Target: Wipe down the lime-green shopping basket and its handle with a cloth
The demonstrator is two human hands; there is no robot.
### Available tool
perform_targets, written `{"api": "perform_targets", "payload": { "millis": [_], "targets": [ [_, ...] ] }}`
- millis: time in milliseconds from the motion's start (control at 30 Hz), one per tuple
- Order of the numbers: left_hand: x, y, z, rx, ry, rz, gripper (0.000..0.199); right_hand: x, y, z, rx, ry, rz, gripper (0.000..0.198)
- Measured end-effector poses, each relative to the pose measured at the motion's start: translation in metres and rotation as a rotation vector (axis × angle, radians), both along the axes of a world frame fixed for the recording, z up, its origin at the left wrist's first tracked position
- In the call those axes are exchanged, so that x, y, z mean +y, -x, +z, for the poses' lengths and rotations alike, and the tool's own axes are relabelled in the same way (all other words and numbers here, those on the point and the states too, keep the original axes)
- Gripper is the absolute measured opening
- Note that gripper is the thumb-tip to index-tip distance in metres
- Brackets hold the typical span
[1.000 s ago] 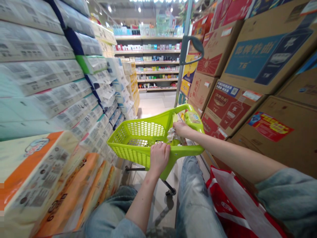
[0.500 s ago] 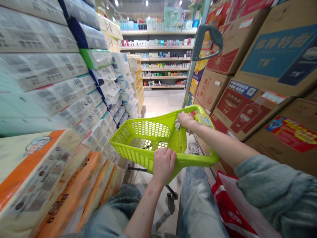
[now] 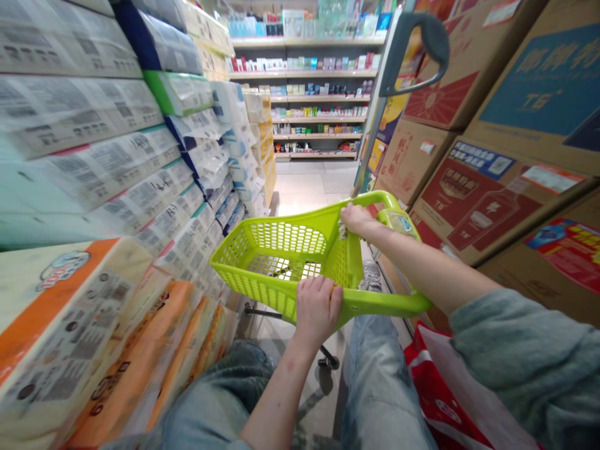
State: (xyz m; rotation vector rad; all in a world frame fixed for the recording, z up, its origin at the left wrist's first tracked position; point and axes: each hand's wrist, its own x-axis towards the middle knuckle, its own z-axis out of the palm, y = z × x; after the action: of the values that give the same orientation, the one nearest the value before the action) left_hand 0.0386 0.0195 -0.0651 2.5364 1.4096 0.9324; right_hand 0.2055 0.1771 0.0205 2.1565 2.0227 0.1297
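A lime-green shopping cart [image 3: 285,234] with a perforated basket stands at an angle across the aisle before me. My left hand [image 3: 319,306] is closed over its near rim, fingers curled inward over the edge. At the far rim, my right hand [image 3: 356,220] presses a crumpled pale cloth [image 3: 342,230], perhaps tissue, against the green plastic. Most of that cloth is hidden under the fingers. To the right of this hand is the cart's handle end with a small label panel [image 3: 402,223]. Some small dark thing lies in or shows through the basket floor.
Stacked packs of paper goods [image 3: 94,119] line the left side, with orange-and-cream packs [image 3: 60,300] close by. Cardboard cartons [image 3: 469,194] rise on the right behind a grey-handled metal pole [image 3: 387,75]. A red-and-white bag [image 3: 435,387] sits by my right leg. Shelves [image 3: 304,75] stand ahead.
The view has tilted down and shifted slightly, so the shelves sit higher. Both hands keep their places on the cart rim, and the right hand still has the cloth.
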Motion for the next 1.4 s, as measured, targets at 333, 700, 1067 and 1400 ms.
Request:
{"api": "perform_targets", "payload": {
  "millis": [333,700,1067,1400],
  "targets": [
    [0.0,-0.003,0.002,0.06,-0.005,0.032,0.03,-0.036,0.003,0.005,0.005,0.069,0.161,0.029],
    [0.004,-0.008,0.001,0.106,-0.052,0.056,0.033,-0.103,0.019,0.023,0.014,0.175,0.323,0.023],
    [0.007,-0.009,-0.001,0.107,-0.073,0.061,0.036,-0.125,0.013,0.005,0.18,-0.017,0.326,0.024],
    [0.012,-0.008,0.001,0.045,-0.036,0.009,0.034,-0.196,0.006,-0.002,0.469,-0.49,0.356,0.022]
  ]
}}
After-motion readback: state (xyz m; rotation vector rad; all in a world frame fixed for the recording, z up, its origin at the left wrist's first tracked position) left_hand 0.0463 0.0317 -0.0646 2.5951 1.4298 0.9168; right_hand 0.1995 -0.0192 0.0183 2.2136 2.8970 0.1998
